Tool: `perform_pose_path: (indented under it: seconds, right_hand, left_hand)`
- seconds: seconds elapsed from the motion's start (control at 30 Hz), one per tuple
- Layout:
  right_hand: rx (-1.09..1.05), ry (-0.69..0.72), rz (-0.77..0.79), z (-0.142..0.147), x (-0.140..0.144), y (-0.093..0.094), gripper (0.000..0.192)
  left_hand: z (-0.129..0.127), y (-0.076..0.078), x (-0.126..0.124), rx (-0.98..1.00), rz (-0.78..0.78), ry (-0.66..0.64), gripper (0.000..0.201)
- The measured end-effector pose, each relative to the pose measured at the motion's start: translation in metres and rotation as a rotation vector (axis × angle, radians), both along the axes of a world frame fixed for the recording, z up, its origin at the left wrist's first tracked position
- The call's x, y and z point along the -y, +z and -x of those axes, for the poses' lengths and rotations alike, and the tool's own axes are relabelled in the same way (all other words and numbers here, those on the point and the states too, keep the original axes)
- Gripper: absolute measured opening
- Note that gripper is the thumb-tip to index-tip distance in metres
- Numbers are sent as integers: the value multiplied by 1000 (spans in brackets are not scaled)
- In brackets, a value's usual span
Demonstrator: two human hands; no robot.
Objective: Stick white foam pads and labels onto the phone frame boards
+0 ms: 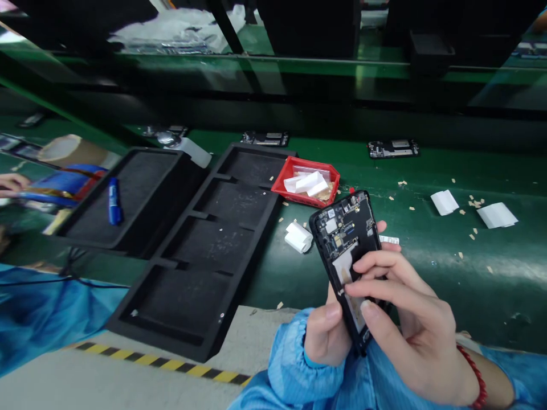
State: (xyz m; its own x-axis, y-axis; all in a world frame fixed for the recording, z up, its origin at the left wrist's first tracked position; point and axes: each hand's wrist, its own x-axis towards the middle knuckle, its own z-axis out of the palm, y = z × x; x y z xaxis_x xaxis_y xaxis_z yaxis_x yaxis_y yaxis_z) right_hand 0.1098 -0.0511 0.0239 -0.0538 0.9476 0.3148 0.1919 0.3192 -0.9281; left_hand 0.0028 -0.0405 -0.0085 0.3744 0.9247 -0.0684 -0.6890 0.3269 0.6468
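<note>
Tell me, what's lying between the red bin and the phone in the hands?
In the head view, a small white folded piece lies on the green belt between the red bin and the opened phone.

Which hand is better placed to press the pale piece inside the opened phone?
Probably the right hand: its fingertips already lie on the phone beside that piece, while the left hand grips it from below.

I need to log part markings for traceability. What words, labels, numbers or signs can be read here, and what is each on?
No text can be read.
Opened phone, held by the left hand and right hand: small white sticker on the board, print too small.
Blue marker in the black tray: marking blurred.
Yellow-black striped tape on the table edge: a hazard marking, no words.
</note>
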Motion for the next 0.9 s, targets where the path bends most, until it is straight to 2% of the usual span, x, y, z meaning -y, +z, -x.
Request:
perform_pose_path:
  seconds: [0.1,0.2,0.27,0.37,0.5,0.6,0.67,0.73,0.8,0.9]
  right_hand:
    - [-32,4,18,-4,-1,-2,25]
    - [-122,80,90,-11,-4,-4,23]
    - [-189,117,137,-13,-7,-5,19]
    - [-272,78,162,-12,-12,-9,12]
    - [-276,71,149,-12,-17,-13,11]
    - [-114,83,77,-21,-16,-17,17]
    - [28,-38,12,-30,-11,-22,31]
    - [110,-176,21,-37,-5,-29,53]
    - [46,-148,177,-41,0,-36,69]
    - [-243,72,500,-40,2,-43,64]
  left_hand:
    - [-3,-4,0,-45,-69,63,64]
    - [-4,-12,-2,-135,-226,132,61]
    - [0,-16,-4,-256,-324,120,60]
    - [8,-18,-6,-408,-418,67,64]
    - [14,-18,-8,-414,-468,42,67]
    - [13,-17,-9,-340,-352,34,60]
    - [10,-13,-9,-237,-165,-9,54]
    - [7,-8,-8,-125,27,-48,51]
    - [5,-6,-9,-110,125,-9,49]
    - [5,-11,-17,-371,109,177,45]
